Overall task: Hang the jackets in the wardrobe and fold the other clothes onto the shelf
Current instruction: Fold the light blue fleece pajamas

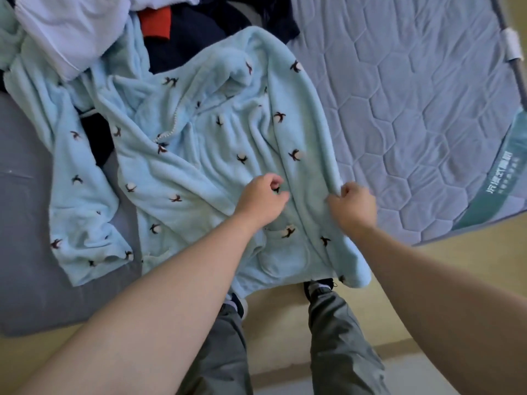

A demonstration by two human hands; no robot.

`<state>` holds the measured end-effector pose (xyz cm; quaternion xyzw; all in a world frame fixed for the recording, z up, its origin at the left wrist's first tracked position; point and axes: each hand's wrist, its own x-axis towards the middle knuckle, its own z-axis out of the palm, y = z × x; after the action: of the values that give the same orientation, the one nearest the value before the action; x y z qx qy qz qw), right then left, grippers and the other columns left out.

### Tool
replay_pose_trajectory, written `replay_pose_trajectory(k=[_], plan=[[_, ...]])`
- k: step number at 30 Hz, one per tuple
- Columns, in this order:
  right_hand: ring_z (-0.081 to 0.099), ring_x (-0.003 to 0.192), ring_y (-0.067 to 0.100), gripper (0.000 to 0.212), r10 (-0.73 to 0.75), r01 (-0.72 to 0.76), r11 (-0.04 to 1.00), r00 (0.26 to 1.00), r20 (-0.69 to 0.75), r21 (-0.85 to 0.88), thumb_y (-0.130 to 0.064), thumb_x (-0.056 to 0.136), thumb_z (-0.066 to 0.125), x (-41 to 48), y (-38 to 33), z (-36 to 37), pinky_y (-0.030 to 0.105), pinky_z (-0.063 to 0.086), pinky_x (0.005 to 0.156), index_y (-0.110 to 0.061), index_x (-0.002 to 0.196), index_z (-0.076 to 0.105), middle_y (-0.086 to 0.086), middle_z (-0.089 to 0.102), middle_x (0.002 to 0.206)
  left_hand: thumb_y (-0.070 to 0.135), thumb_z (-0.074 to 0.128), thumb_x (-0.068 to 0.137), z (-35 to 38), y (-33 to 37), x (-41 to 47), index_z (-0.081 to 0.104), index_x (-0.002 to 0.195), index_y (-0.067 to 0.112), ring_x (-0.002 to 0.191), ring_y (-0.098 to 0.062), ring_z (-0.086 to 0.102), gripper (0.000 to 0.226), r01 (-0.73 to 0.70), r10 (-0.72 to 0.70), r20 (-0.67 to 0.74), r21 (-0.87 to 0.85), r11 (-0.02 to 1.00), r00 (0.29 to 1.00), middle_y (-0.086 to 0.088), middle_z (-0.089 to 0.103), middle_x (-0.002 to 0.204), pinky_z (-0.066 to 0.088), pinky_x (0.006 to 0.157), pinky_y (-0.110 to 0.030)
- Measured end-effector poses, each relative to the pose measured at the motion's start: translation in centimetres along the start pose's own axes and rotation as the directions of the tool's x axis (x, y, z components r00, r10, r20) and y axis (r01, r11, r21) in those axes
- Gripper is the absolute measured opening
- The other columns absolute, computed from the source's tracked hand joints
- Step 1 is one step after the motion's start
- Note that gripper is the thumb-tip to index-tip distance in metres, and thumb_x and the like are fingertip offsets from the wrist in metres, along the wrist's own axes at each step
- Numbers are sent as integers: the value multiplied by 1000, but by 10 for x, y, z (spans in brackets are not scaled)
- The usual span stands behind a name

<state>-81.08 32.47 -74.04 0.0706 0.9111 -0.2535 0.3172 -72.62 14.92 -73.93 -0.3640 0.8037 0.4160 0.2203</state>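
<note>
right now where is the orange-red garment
Head view, far top, left of centre: the orange-red garment lies between the white garment and the dark navy clothes.

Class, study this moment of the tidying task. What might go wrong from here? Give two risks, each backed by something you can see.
1. The hem of the light blue jacket hangs over the edge of the mattress, above the floor. A tug from the right hand, which grips its side edge, might slide it off.
2. Blue fleece runs under the white garment, so lifting the jacket may drag that garment along.
</note>
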Motion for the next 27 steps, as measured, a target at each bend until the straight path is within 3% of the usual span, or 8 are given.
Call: replay_pose_trajectory(k=[2,4,7,10,14,16,20,27], plan=[[42,59,21,30,-219,218,976,976,24,20,-17,79,60,-34,-11,11,34,26,53,-17,64,34,-4,42,59,67,66,75,-8,30,13,66,109,26,99,-12,66,53,146,-145,31,-369,918,989,12,69,104,51,84,-26],[44,62,17,26,-452,445,892,866,213,83,-19,80,63,-67,-20,26,34,33,57,-22,69,39,-5,47,65,73,69,62,-15,44,24,70,105,24,96,-13,70,65,214,-197,86,-462,861,977,9,74,101,55,85,-31],[58,84,13,23,-541,518,834,695,474,192,-22,84,60,-94,-16,44,36,50,75,-29,104,53,-7,59,104,32,78,71,-21,35,36,72,102,12,93,-20,71,38,210,-237,-29,-365,907,971,-5,75,100,58,82,-34],[59,84,8,34,-391,358,919,775,498,164,-27,88,55,-94,-4,54,34,52,77,-34,121,51,-14,57,123,16,70,71,-33,7,42,68,110,-1,93,-33,70,42,323,-446,-119,-529,784,887,-19,72,102,60,81,-45],[58,91,12,29,-132,81,988,890,436,134,-28,91,55,-73,1,61,29,46,73,-27,120,53,-13,57,107,36,67,89,-45,-36,32,66,112,1,94,-31,68,42,447,-552,-138,-443,777,823,-13,70,105,57,84,-40],[61,88,18,21,-47,-5,991,924,381,134,-26,92,53,-56,-3,63,29,46,68,-25,112,53,-9,58,95,35,72,89,-44,-51,18,65,115,5,87,-29,71,40,507,-569,50,-524,685,821,-14,73,104,59,70,-36],[62,81,19,23,121,-226,924,938,324,308,-28,87,61,-19,-24,62,30,50,65,-21,109,58,2,66,100,14,80,81,-33,-57,-12,69,116,7,84,-24,74,37,604,-440,416,-490,629,796,-12,77,101,60,67,-35],[52,67,22,34,122,-329,819,900,418,471,-48,88,62,33,-83,60,32,45,66,-15,87,60,6,57,78,4,87,70,-17,-44,-19,71,113,7,98,-30,73,46,525,-316,440,-518,675,841,-12,76,103,58,89,-48]])
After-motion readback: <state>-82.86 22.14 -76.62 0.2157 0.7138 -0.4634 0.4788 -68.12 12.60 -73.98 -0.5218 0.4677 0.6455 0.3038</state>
